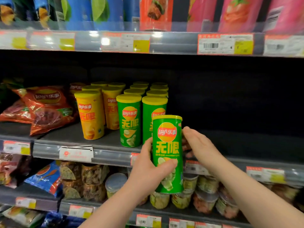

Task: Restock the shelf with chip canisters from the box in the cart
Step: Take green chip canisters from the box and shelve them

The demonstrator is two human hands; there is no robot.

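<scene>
I hold a green chip canister (167, 145) with a yellow lid upright in front of the middle shelf's rail (111, 153). My left hand (148, 170) grips its lower half, thumb across the front. My right hand (199, 143) lies against the canister's right side with straight fingers. On the shelf stand two rows of matching green canisters (130, 120), and left of them yellow canisters (90, 116). The held canister overlaps the front of the right green row. The box and the cart are out of view.
Right of the green rows the middle shelf is dark, bare board (238, 137). Red chip bags (46, 109) lie at its left end. Tall canisters (156, 12) fill the shelf above. Snack tubs (204, 199) and bags sit on the shelf below.
</scene>
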